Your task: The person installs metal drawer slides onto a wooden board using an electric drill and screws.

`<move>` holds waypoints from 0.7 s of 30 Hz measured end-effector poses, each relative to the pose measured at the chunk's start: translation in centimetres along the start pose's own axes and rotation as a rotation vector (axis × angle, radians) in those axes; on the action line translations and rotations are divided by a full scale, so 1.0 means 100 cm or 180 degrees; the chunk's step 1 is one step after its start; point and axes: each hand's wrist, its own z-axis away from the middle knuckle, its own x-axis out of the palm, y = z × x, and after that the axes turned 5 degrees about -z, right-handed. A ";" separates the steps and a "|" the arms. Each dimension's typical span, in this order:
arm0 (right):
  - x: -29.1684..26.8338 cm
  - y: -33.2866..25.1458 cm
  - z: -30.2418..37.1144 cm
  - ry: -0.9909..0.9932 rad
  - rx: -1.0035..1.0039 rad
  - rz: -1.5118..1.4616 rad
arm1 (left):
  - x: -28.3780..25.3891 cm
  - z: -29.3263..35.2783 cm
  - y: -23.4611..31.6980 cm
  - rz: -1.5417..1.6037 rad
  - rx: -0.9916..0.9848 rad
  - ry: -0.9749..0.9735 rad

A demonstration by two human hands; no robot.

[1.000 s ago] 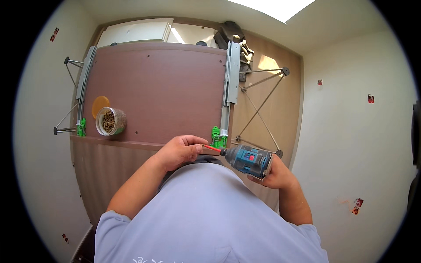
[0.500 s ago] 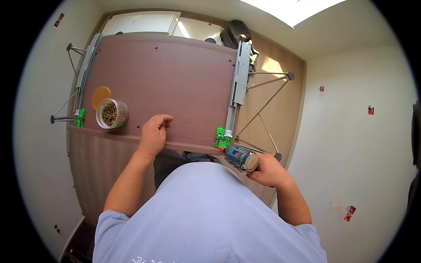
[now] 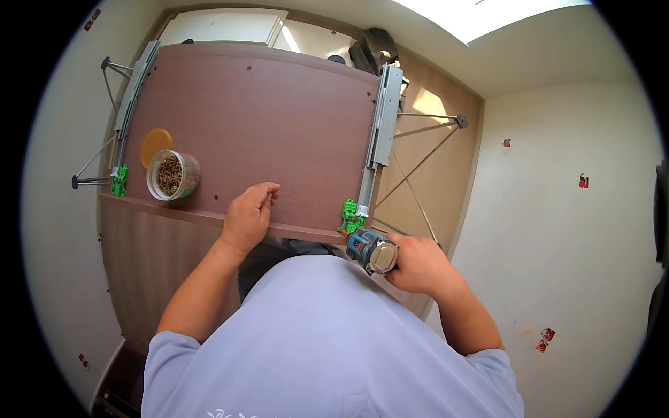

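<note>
A blue and black cordless drill (image 3: pixel 369 249) is gripped by my right hand (image 3: pixel 421 263). Its orange-tipped front end meets the right green plastic clip (image 3: pixel 352 214), near the front corner of a brown wooden drawer panel (image 3: pixel 279 118). This clip sits at the near end of the right metal drawer slide (image 3: pixel 385 118). My left hand (image 3: pixel 247 217) rests over the panel's near edge, thumb and fingers pinched together. Whatever lies between those fingers is too small to make out. Further left, a clear tub (image 3: pixel 188 174) of brass-coloured screws (image 3: pixel 168 175) lies tipped toward its orange lid (image 3: pixel 155 146).
Along the panel's left side runs another metal slide (image 3: pixel 134 90) with a green clip (image 3: pixel 120 180). Thin metal-rod frames (image 3: pixel 425 150) jut out on both sides. White boards (image 3: pixel 223 28) and a dark bag (image 3: pixel 373 50) lie beyond the far edge. A white wall (image 3: pixel 550 244) stands at right.
The drill has swung leftward and more upright against the right clip, with my right hand following. My left hand stays pinched at the panel's edge. The whole view has shifted slightly.
</note>
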 end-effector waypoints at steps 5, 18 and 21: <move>0.004 0.002 -0.012 -0.0041 0.0021 0.0024 | -0.003 -0.002 -0.001 0.0030 0.0003 0.0042; 0.009 0.026 0.016 0.0013 -0.0073 -0.0184 | -0.004 0.015 0.027 0.0066 -0.0133 -0.0212; 0.011 0.036 0.030 -0.0056 -0.0151 -0.0157 | -0.010 0.018 0.038 0.0321 -0.0442 -0.0461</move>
